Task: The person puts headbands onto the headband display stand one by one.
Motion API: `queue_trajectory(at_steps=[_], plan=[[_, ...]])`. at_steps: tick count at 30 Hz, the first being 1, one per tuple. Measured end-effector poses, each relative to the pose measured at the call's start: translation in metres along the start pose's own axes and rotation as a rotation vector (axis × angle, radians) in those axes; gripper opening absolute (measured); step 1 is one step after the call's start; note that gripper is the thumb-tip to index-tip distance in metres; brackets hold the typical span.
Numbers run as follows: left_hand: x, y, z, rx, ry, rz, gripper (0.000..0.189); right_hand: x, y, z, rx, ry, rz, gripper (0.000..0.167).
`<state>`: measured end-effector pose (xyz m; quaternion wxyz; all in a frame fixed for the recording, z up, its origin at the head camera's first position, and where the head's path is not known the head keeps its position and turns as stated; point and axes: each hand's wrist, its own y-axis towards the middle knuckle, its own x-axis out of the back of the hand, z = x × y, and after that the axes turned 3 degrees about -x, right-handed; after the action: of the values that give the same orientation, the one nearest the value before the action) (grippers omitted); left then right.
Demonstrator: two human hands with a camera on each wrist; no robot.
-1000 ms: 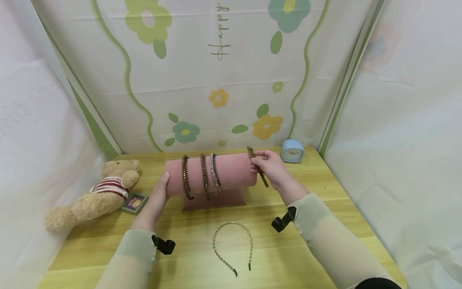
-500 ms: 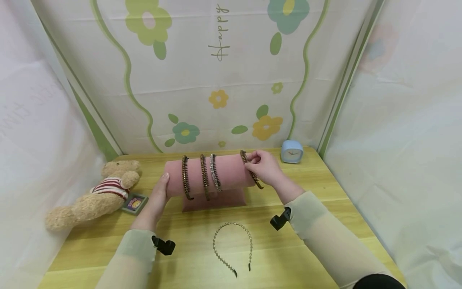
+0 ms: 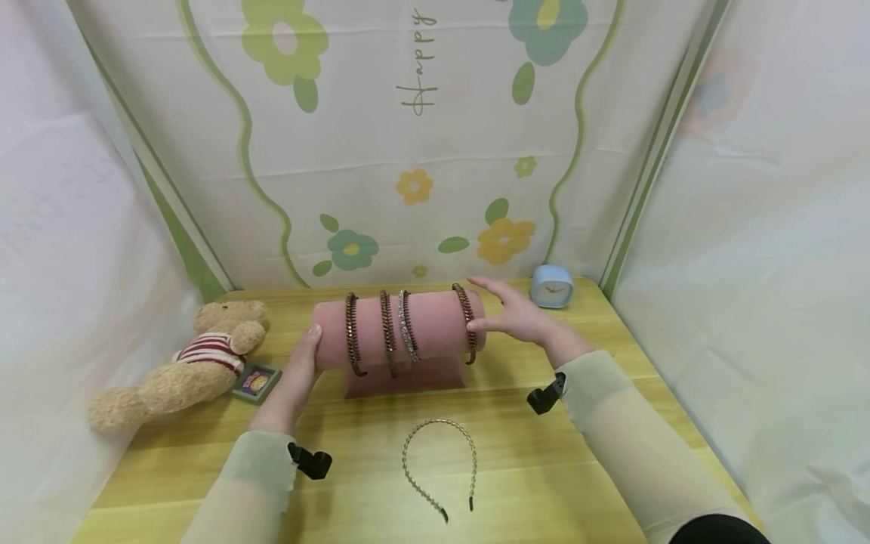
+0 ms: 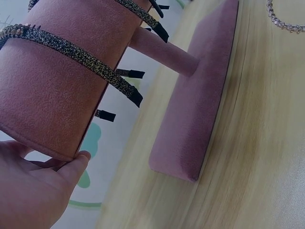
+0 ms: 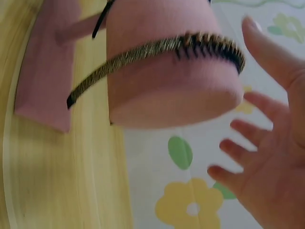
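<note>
A pink velvet headband stand [image 3: 435,325], a thick horizontal roll on a base, carries several headbands. Two bronze-brown ones sit toward its left, a silver glittery headband [image 3: 406,325] near its middle, and another bronze headband [image 3: 465,317] near its right end. My left hand [image 3: 295,378] grips the roll's left end, with the thumb at the lower rim in the left wrist view. Beside the right end, my right hand [image 3: 519,313] is spread and holds nothing; the right wrist view shows its fingers apart from the roll. A beaded headband [image 3: 440,465] lies on the table in front.
A teddy bear [image 3: 197,363] in a striped top lies at the left, with a small framed picture [image 3: 256,381] next to it. A blue clock [image 3: 552,287] stands at the back right of the wooden table [image 3: 557,468]. Printed cloth walls enclose the table.
The bronze headband in my right hand has moved left onto the roll's right end. My right hand has let go, spread its fingers and drawn back slightly. My left hand keeps its grip.
</note>
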<state>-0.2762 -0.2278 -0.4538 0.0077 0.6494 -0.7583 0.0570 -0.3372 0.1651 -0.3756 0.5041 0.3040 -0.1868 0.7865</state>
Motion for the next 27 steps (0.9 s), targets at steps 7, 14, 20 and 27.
queue_trajectory(at_steps=[7, 14, 20, 27], plan=[[-0.001, -0.003, 0.0, -0.006, -0.018, 0.008, 0.084, 0.003, 0.005, -0.013, 0.037, -0.028, 0.14, 0.097], [-0.001, -0.001, -0.001, -0.019, -0.021, 0.016, 0.08, 0.002, 0.011, -0.015, 0.054, -0.044, 0.156, 0.099], [-0.001, -0.002, -0.001, 0.007, 0.006, 0.015, 0.086, 0.0, 0.013, -0.008, 0.06, -0.102, 0.142, 0.1], [-0.001, -0.004, -0.003, 0.019, 0.003, 0.007, 0.087, -0.002, 0.018, -0.002, 0.098, -0.146, 0.14, 0.102]])
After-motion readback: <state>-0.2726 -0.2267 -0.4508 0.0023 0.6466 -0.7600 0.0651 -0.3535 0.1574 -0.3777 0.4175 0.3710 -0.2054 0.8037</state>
